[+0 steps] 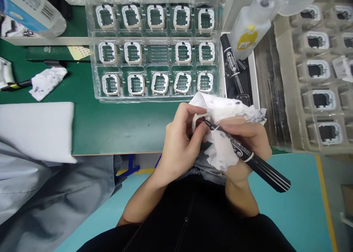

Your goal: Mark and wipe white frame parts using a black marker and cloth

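Observation:
My left hand (180, 141) pinches a small white plastic frame (195, 122) between thumb and fingers, above the front edge of the bench. In my right hand (248, 138) is a black marker pen (257, 165), its tip reaching the inside of the frame. A crumpled white tissue (222, 152) is also tucked in the right hand, hanging below the marker. Behind both hands lies a stained white cloth (217, 106). Beyond it sits a clear plastic tray (154, 98) with similar white frames in its pockets; one middle-row pocket holds none.
A second tray (289, 79) of frames stands at the right. Nearby are a pump bottle (248, 33) and another marker (231, 59) in a white-edged box. At left lie a white pad (35, 130), a stained tissue (48, 83) and a large bottle (35, 13). Grey clothing (68, 197) shows at lower left.

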Demonstrator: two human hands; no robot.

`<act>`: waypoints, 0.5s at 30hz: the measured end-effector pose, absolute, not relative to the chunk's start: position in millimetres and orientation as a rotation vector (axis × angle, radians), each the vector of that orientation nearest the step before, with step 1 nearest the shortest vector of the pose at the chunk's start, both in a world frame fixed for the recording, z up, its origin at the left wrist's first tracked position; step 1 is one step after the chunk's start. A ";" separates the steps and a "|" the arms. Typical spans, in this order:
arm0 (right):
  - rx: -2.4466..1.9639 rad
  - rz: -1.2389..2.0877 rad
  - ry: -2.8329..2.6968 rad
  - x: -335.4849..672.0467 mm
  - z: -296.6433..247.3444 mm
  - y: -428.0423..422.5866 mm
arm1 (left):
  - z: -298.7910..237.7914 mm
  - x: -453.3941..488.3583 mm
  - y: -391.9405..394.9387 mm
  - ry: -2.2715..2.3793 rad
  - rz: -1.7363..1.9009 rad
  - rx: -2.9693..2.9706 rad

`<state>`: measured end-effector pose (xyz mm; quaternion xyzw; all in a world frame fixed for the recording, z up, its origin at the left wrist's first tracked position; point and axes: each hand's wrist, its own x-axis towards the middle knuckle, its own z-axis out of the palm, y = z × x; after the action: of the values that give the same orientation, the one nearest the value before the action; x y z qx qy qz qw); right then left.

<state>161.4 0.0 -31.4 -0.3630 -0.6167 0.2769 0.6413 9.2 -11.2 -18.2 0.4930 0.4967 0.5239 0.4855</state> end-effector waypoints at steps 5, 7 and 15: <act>-0.837 0.612 -1.406 159.9 -29.2 -0.3 | -18.0 8.2 -10.9 1.179 1.255 1.211; -0.831 0.607 -1.406 159.8 -28.1 -0.8 | -17.6 7.8 -10.9 1.178 1.256 1.214; -0.916 0.590 -1.417 157.5 -26.6 -2.3 | -19.9 7.9 -11.0 1.197 1.279 1.288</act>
<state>157.5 -2.3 -26.6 -0.3993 -0.6178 0.2575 0.6266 7.9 -11.0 -19.9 0.5244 0.4874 0.5208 0.4649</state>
